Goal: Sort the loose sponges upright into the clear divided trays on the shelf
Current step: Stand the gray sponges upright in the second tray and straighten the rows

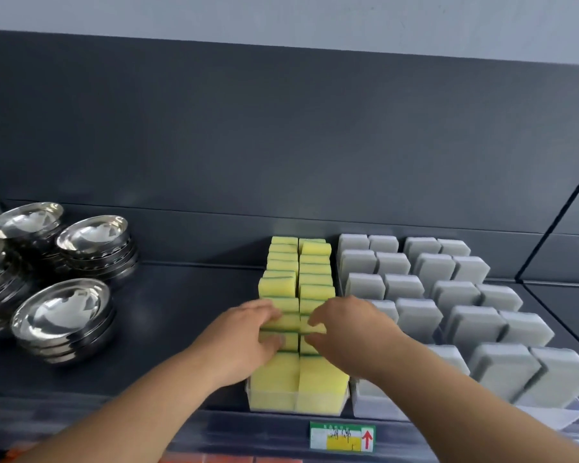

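- Left hand point(248, 332) and right hand point(348, 329) each seem to pinch one of the yellow sponges point(298, 272) between fingers and thumb, though blur softens this.
- These stand upright in two rows in the clear tray point(296, 407) on the shelf point(181, 312), long axes crosswise, broad faces forward.
- Grey sponges point(465, 295) alongside also stand upright. No loose ones show, so the task is likely near finished.

Matte dark grey metal shelf point(181, 312), tall dark grey back panel point(281, 145) behind it, pale blue-grey wall point(281, 18) above, angled dark side panel point(575, 235) at right, 4 stacks of shiny steel bowls point(61, 312) at left catching soft light, green-and-yellow price label point(342, 437) with red arrow on the front edge
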### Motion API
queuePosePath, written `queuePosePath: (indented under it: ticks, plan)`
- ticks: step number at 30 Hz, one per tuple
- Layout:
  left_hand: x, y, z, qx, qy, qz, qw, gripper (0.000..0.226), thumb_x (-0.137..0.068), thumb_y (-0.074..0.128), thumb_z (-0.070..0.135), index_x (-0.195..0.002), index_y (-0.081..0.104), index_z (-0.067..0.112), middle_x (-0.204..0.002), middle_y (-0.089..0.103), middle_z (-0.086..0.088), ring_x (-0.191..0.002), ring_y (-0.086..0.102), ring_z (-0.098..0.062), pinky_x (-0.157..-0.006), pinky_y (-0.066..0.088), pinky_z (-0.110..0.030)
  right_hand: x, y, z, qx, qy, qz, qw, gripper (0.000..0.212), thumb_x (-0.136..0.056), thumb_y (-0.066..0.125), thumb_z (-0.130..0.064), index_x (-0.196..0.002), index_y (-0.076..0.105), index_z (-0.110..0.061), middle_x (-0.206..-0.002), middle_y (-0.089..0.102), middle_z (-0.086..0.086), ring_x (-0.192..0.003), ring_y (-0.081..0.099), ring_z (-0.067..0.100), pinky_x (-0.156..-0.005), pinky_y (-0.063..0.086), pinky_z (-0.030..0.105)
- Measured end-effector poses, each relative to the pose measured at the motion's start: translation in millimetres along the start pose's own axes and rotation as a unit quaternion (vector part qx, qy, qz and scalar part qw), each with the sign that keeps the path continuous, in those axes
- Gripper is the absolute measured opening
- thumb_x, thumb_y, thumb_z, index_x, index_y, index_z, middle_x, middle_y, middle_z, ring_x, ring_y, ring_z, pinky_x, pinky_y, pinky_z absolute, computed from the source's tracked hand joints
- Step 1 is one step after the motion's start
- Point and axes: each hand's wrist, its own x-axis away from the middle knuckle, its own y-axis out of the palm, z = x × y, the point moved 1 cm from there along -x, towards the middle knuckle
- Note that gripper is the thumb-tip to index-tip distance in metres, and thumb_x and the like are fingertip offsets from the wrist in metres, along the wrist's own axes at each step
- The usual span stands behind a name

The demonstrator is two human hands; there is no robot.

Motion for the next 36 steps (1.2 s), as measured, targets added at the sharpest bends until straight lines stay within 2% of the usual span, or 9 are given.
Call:
queuePosePath:
  ticks: [4,7,15,19,21,24,27,33,36]
  plan:
    - [-27,-15,-14,0.065,-0.001,0.053,0.996,0.068,-0.087,0.056,0.051,-0.147,0.027,0.034,-0.154,0.017,0.019,-0.140,0.024,-0.007,-0.112,0.023,-0.026,-23,-15,4,-0.041,0.024,0.048,0.998,0.045,-0.091,0.054,-0.046,-0.133,0.051,-0.029,-0.134,0.054,-0.006,-0.122,0.051,0.017,-0.099,0.046,0.034]
    - [-43,-10,-20,0.071,0.001,0.007,0.997,0.080,-0.084,0.054,0.058,-0.150,0.017,0.031,-0.158,0.007,0.017,-0.143,0.020,-0.009,-0.115,0.022,-0.030,-40,-11,3,-0.021,0.054,0.019,0.998,0.052,-0.089,0.057,-0.047,-0.133,0.048,-0.022,-0.137,0.050,-0.002,-0.124,0.049,0.020,-0.101,0.044,0.037]
    - [-59,-14,-25,-0.130,0.122,-0.078,0.981,0.065,-0.095,0.031,0.057,-0.151,0.014,0.030,-0.160,0.000,0.012,-0.147,0.002,-0.011,-0.120,0.002,-0.030,-53,0,-2,0.068,0.058,-0.059,0.994,0.055,-0.090,0.049,-0.054,-0.136,0.044,-0.022,-0.139,0.045,-0.001,-0.124,0.044,0.022,-0.106,0.030,0.033]
    - [-68,-24,-27,-0.067,0.125,-0.039,0.989,0.066,-0.089,0.040,0.063,-0.147,0.026,0.033,-0.154,0.017,0.018,-0.141,0.021,-0.011,-0.116,0.018,-0.028,-58,-12,0,0.024,0.079,-0.032,0.996,0.059,-0.084,0.055,-0.060,-0.136,0.046,-0.032,-0.138,0.049,-0.009,-0.125,0.045,0.017,-0.106,0.036,0.032]
    - [-83,-26,-33,-0.020,0.113,-0.027,0.993,0.072,-0.087,0.044,0.064,-0.148,0.023,0.032,-0.155,0.014,0.017,-0.141,0.021,-0.010,-0.116,0.022,-0.029,-69,-22,4,-0.010,0.103,0.010,0.995,0.060,-0.083,0.056,-0.061,-0.135,0.047,-0.034,-0.135,0.052,-0.010,-0.121,0.051,0.015,-0.099,0.042,0.031]
    - [-110,-23,-42,-0.029,0.082,-0.054,0.995,0.088,-0.084,0.046,0.066,-0.152,0.007,0.025,-0.159,-0.007,0.014,-0.147,0.000,-0.011,-0.120,0.012,-0.033,-97,-25,13,-0.014,0.110,0.061,0.992,0.057,-0.089,0.053,-0.051,-0.140,0.042,-0.029,-0.142,0.047,-0.007,-0.125,0.049,0.017,-0.100,0.040,0.031]
    - [-123,-16,-44,-0.059,0.072,-0.103,0.990,0.092,-0.085,0.039,0.069,-0.152,-0.005,0.024,-0.158,-0.018,0.010,-0.146,-0.012,-0.011,-0.120,0.003,-0.033,-127,-18,19,-0.003,0.115,0.053,0.992,0.056,-0.095,0.047,-0.038,-0.146,0.031,-0.023,-0.153,0.033,-0.005,-0.133,0.041,0.022,-0.106,0.033,0.033]
    - [-124,-4,-45,-0.042,0.081,-0.110,0.990,0.087,-0.090,0.034,0.065,-0.151,-0.009,0.023,-0.157,-0.021,0.009,-0.146,-0.014,-0.010,-0.120,0.001,-0.031,-163,5,21,0.072,0.070,-0.043,0.994,0.062,-0.092,0.041,-0.014,-0.150,0.021,-0.022,-0.157,0.024,-0.006,-0.142,0.028,0.014,-0.118,0.008,0.042]
    - [-124,-6,-46,-0.035,0.082,-0.106,0.990,0.086,-0.089,0.036,0.065,-0.152,-0.006,0.023,-0.158,-0.018,0.008,-0.146,-0.011,-0.010,-0.120,0.002,-0.031,-161,5,21,0.045,0.067,-0.029,0.996,0.060,-0.093,0.041,-0.014,-0.149,0.023,-0.023,-0.157,0.024,-0.006,-0.141,0.029,0.015,-0.118,0.013,0.038]
